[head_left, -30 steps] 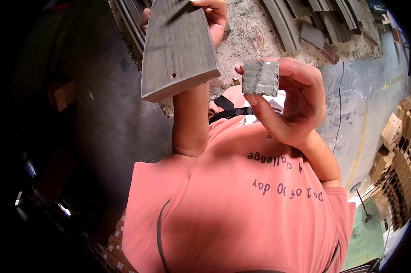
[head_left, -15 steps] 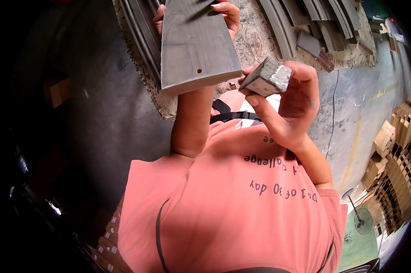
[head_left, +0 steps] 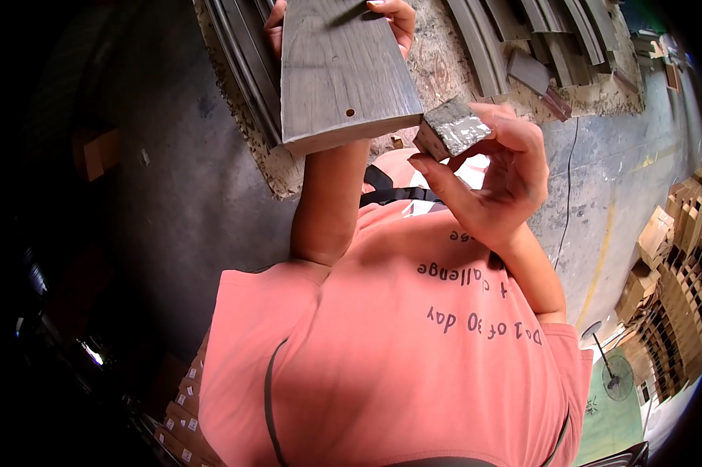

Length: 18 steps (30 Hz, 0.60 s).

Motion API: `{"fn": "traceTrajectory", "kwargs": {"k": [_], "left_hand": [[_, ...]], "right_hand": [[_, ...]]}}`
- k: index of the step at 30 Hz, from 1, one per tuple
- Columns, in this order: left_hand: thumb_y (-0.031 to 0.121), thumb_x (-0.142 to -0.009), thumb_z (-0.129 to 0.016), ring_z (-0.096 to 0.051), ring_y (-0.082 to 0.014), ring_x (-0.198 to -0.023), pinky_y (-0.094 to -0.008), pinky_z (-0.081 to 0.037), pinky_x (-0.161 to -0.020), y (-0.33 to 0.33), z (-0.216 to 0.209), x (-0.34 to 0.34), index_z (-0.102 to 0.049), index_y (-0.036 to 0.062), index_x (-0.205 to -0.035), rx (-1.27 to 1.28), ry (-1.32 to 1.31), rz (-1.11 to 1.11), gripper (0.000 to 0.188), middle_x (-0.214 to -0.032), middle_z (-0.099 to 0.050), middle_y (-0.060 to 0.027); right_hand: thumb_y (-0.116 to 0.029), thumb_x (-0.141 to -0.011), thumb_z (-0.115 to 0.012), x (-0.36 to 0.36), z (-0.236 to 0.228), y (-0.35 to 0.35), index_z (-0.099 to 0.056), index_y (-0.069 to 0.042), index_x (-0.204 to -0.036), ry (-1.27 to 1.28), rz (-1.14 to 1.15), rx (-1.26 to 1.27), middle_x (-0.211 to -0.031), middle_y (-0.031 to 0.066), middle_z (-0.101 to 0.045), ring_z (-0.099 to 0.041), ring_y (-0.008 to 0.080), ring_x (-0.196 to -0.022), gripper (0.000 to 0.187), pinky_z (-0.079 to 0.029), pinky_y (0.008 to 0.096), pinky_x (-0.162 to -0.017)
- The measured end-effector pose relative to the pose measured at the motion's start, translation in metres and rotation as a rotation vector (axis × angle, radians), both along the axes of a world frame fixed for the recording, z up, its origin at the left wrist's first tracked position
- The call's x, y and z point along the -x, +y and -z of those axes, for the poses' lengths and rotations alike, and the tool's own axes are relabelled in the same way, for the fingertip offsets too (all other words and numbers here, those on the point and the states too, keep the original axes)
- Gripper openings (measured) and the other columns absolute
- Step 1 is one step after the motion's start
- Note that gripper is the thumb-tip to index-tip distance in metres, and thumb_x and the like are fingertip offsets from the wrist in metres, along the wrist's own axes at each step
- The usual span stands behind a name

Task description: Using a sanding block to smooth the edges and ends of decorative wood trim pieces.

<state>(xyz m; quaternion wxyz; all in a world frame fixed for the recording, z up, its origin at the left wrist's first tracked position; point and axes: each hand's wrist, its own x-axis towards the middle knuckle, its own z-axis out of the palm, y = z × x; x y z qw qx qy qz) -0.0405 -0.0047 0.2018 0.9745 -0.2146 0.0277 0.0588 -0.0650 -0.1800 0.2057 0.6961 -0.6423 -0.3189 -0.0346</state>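
A grey wood-grained board (head_left: 343, 74) with a small round hole close to its near end is raised above the work table. My left hand (head_left: 398, 25) is closed around it from beneath, fingers showing along both edges and the palm hidden by the board. Between the thumb and fingers of my right hand (head_left: 506, 171) is a small squarish grey block (head_left: 453, 131), its faces rough and streaked with a shiny pale smear. The block sits right beside the board's near right corner; whether they touch I cannot tell.
Beneath the board is a worn, speckled table (head_left: 436, 66). Long dark mouldings (head_left: 246, 66) lie along its left side, and several grey strips (head_left: 553, 39) at the far right. A black cable (head_left: 570, 179) runs over the floor. Stacked cartons (head_left: 662, 288) and a fan (head_left: 617, 377) stand to the right.
The board has shifted slightly right and away from me. In my right hand the block has tilted, now showing more of its smeared face, and my right fingers have moved a little.
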Motion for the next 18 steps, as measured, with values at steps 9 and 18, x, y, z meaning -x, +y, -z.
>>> {"fn": "traceTrajectory", "kwargs": {"k": [9,18], "left_hand": [[0.027,-0.080,-0.077,-0.062,-0.0200,-0.110,-0.0355,-0.045,-0.084,-0.002,0.004,-0.002,-0.042,0.0040,-0.146,-0.041,-0.005,0.009,0.078,-0.142,-0.054,-0.0130],[0.027,-0.080,-0.075,-0.064,-0.0206,-0.107,-0.0341,-0.047,-0.078,-0.001,0.009,-0.006,-0.046,0.0028,-0.142,-0.093,0.040,0.003,0.072,-0.138,-0.057,-0.0161]], "right_hand": [[-0.002,-0.067,-0.093,-0.002,-0.009,-0.002,-0.058,0.002,-0.115,-0.050,0.013,0.031,-0.085,0.0077,-0.065,-0.062,0.0083,-0.062,0.060,-0.051,0.0202,-0.053],[-0.003,-0.067,-0.093,0.000,-0.001,-0.007,-0.057,0.003,-0.112,-0.088,0.067,-0.053,-0.091,0.0114,-0.066,-0.061,0.0089,-0.063,0.059,-0.051,0.0209,-0.053]]}}
